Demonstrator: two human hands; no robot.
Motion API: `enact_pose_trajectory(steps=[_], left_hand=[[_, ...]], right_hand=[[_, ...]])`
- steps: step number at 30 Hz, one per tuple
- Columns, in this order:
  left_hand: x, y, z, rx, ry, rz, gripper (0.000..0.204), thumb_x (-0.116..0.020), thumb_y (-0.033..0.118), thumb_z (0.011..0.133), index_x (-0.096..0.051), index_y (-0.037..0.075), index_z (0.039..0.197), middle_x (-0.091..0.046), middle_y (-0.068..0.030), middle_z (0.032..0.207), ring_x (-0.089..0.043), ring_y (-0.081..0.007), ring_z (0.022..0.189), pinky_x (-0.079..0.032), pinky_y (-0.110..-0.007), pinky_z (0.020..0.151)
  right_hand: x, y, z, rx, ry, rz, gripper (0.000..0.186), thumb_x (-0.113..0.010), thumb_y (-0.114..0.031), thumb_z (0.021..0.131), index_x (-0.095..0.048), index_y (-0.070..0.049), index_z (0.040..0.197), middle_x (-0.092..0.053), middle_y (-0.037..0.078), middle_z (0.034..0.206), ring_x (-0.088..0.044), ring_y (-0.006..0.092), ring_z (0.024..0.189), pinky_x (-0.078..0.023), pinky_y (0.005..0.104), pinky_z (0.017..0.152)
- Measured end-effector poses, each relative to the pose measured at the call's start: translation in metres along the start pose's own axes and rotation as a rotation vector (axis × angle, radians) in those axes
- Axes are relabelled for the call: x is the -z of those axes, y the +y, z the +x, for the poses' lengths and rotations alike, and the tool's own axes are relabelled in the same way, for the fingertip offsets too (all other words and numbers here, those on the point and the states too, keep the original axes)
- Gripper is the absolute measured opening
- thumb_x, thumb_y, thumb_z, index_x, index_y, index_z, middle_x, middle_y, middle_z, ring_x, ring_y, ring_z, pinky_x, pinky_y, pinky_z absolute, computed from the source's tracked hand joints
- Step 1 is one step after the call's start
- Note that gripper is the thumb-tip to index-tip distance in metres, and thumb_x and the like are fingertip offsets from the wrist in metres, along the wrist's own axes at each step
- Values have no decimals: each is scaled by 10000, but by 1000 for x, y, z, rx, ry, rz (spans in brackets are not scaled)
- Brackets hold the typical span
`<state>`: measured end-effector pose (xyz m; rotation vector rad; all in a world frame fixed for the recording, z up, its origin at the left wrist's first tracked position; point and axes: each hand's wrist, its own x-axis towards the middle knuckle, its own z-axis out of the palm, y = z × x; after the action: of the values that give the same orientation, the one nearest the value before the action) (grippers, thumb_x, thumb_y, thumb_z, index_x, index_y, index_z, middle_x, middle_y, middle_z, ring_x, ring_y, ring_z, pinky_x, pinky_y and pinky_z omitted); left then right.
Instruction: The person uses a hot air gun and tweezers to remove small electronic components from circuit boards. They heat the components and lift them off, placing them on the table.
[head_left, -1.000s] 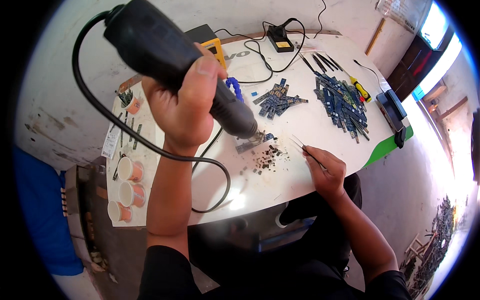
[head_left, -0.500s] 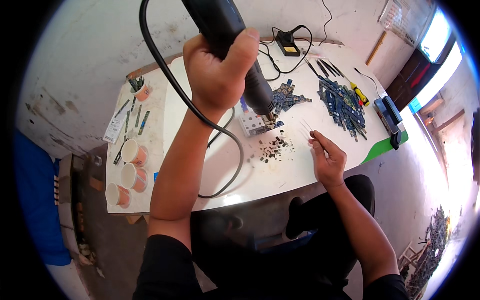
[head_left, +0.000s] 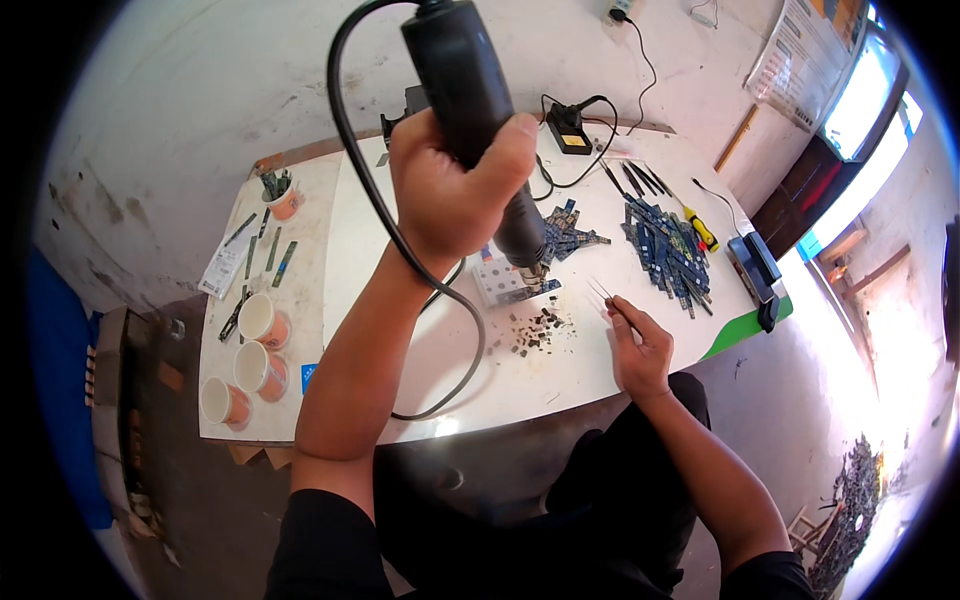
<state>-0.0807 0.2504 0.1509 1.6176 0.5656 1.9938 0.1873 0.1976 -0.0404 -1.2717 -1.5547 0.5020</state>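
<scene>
My left hand (head_left: 455, 185) grips a black hot-air gun (head_left: 480, 110) by its handle, nozzle pointing down at a small circuit board (head_left: 505, 285) on the white table (head_left: 420, 330). A black cord (head_left: 370, 200) loops from the gun's top down across the table. My right hand (head_left: 640, 345) holds thin metal tweezers (head_left: 603, 292), tips pointing toward the board, a little to its right. A scatter of small dark chips (head_left: 535, 335) lies just in front of the board.
Piles of blue circuit boards (head_left: 665, 250) lie at the right, with a yellow-handled screwdriver (head_left: 702, 230) and a black box (head_left: 757, 265). A soldering stand (head_left: 568, 128) sits at the back. Three paper cups (head_left: 255, 360) and small tools rest on the left board.
My left hand has raised the hot-air gun more upright and brought its nozzle over the small board. My right hand with the tweezers stays beside the chips.
</scene>
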Motion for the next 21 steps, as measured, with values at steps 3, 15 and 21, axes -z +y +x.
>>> enact_pose_trajectory(steps=[3, 15, 21], left_hand=[[-1, -4, 0, -6, -12, 28, 180, -722, 137, 863, -701, -25, 786, -653, -13, 631, -588, -70, 581, -480, -252, 560], [6, 1, 1, 43, 40, 95, 182, -751, 128, 803, -629, 7, 743, -636, 0, 635, -595, -80, 580, -490, -265, 561], [7, 21, 0, -28, 16, 16, 174, -741, 100, 846, -647, 5, 734, -623, 7, 630, -567, -56, 574, -457, -239, 541]], right_hand=[[-2, -5, 2, 21, 22, -19, 246, -641, -8, 968, -708, 45, 1199, -755, 153, 1084, -714, 199, 1022, -527, 305, 937], [-16, -4, -5, -161, 128, 168, 260, -602, -20, 1004, -665, 62, 1242, -729, 135, 1108, -685, 184, 1052, -504, 289, 958], [-14, -65, 25, -3, 344, 517, 187, -620, -82, 1025, -656, 38, 1164, -683, 69, 998, -622, 101, 870, -488, 237, 793]])
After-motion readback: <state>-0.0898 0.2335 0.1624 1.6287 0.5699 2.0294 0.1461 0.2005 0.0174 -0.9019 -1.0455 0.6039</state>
